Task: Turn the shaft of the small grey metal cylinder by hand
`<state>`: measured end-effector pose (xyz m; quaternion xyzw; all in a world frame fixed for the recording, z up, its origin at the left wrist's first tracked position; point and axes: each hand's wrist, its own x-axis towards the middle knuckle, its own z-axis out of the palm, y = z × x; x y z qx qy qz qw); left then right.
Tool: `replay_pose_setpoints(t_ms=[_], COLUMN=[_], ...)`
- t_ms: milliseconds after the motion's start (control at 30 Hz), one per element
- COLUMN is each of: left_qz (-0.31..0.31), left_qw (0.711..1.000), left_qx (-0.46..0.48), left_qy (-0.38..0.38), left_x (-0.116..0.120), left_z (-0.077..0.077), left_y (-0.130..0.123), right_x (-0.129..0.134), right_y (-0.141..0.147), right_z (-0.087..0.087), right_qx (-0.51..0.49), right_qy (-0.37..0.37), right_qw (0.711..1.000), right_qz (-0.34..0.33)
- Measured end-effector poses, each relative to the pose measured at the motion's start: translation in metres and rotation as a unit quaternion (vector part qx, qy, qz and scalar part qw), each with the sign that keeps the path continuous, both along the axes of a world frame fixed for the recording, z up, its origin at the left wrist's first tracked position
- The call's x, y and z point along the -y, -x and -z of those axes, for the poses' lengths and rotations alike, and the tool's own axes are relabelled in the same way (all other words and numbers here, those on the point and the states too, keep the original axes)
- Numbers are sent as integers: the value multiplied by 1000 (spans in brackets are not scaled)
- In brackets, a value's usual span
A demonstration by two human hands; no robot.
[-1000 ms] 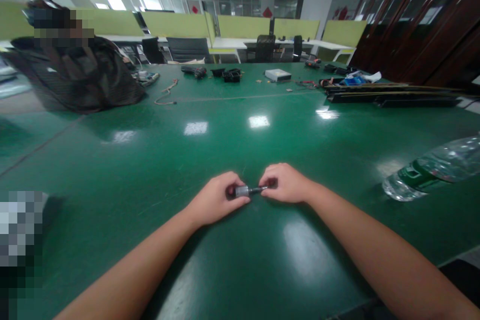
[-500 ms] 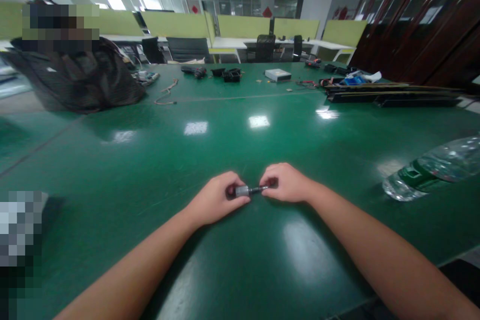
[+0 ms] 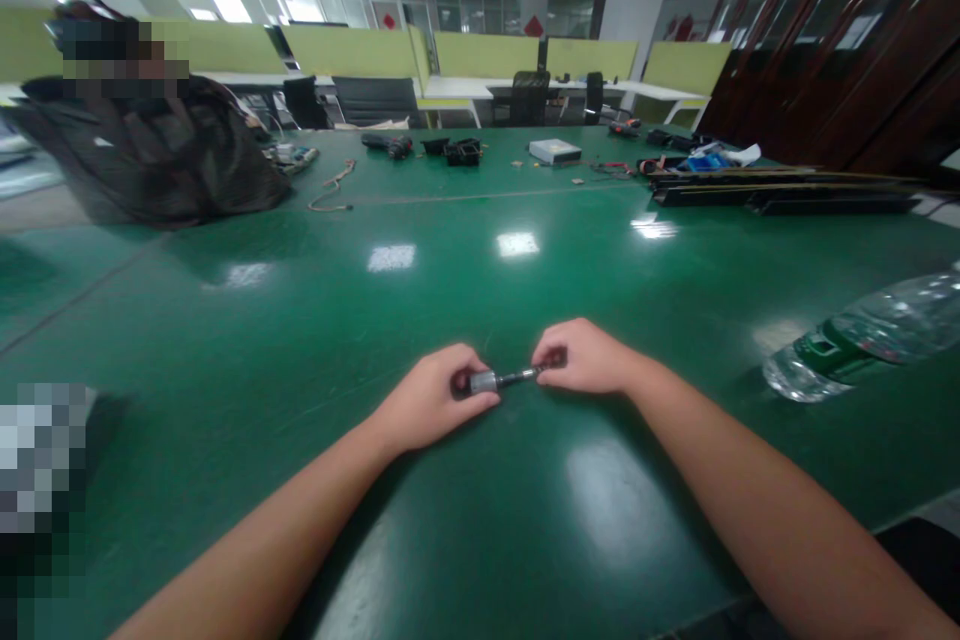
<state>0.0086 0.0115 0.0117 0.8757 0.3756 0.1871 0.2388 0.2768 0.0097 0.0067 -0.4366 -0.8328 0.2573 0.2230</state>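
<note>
A small rod-shaped part (image 3: pixel 501 380) with a silver collar and a thin dark shaft lies between my two hands, just above the green table (image 3: pixel 315 320). My left hand (image 3: pixel 429 400) grips its thicker silver end. My right hand (image 3: pixel 589 360) pinches the far tip of the dark shaft with the fingertips. Both fists rest on or close to the tabletop. The ends of the part are hidden inside my fingers.
A clear plastic water bottle (image 3: pixel 862 340) lies on its side at the right. A person in dark clothing (image 3: pixel 157 155) sits at the far left. Tools, a small white box (image 3: pixel 555 151) and long black rails (image 3: pixel 787 190) lie at the table's far side.
My right hand has shifted slightly to the right and up along the shaft, leaving more of the dark shaft showing. My left hand has stayed put.
</note>
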Motion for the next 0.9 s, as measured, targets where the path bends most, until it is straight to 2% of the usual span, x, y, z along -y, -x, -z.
replay_pose_setpoints(t_ms=[133, 267, 367, 467, 667, 900], left_qz=[-1, -1, -1, -2, -5, 1], left_qw=[1000, 1000, 1000, 1000, 1000, 1000], left_qx=[-3, -2, 3, 1, -1, 8], left_qy=[-2, 2, 1, -2, -13, 6], left_x=[0, 0, 0, -1, -1, 0], left_z=[0, 0, 0, 0, 3, 1], left_y=[0, 0, -1, -1, -1, -1], right_x=[-7, -7, -3, 1, 4, 7], right_y=[-18, -21, -11, 5, 39, 39], right_z=[-1, -3, -4, -1, 10, 10], right_qx=[-2, -9, 1, -4, -6, -4], right_qy=[37, 41, 35, 16, -77, -97], right_qw=[999, 999, 999, 1000, 997, 994], right_qz=[39, 8, -23, -26, -30, -43])
